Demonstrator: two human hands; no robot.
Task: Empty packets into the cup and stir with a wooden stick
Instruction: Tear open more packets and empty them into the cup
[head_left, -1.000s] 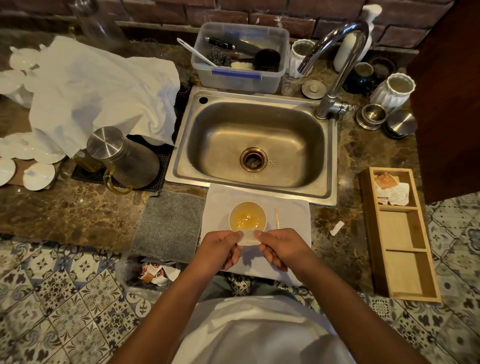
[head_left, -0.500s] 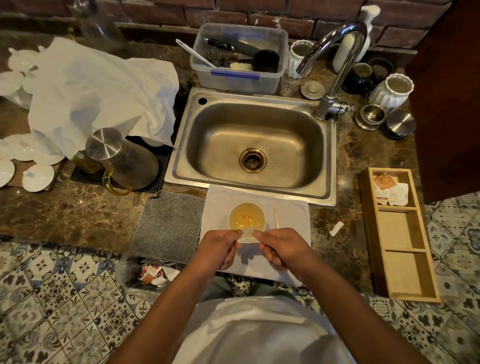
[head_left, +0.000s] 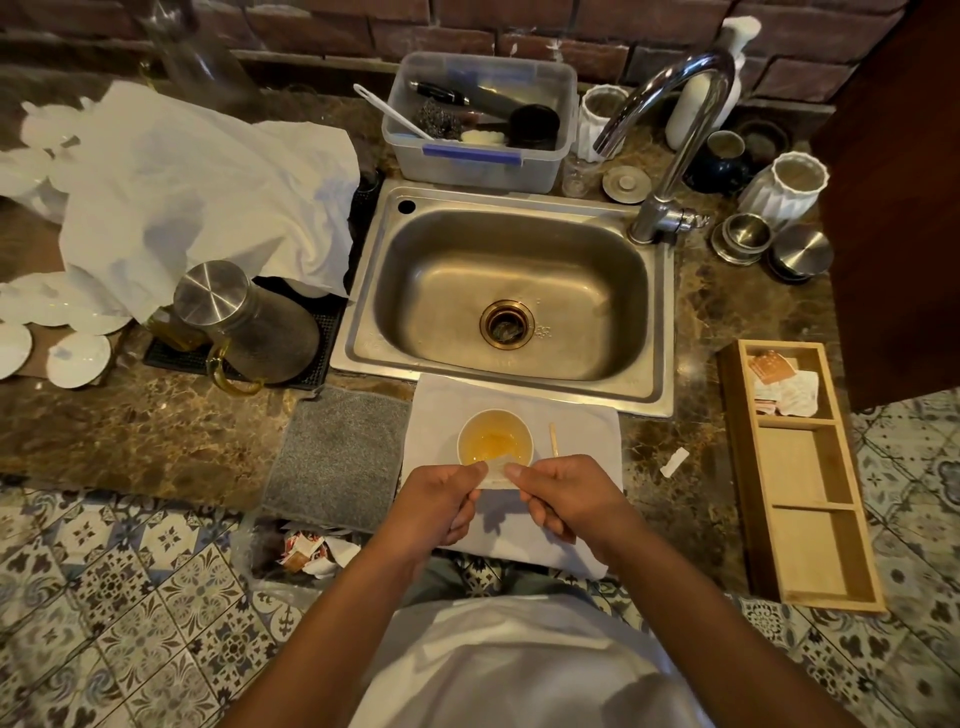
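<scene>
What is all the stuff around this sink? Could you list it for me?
cup: 1, white, amber liquid inside, on the white cloth
packet: 1, clear, pinched over the cup's near rim
stick: 1, wooden, lying right of the cup
white cloth: 1, under the cup
grey mat: 1, left of the white cloth
sink: 1, steel, behind the cup
tap: 1, chrome, right rear of the sink
tub: 1, clear plastic, behind the sink
tray: 1, wooden, three compartments, packets in the far one
jug: 1, steel-lidded, left of the sink
left hand: 1, holding the packet
right hand: 1, holding the packet
</scene>
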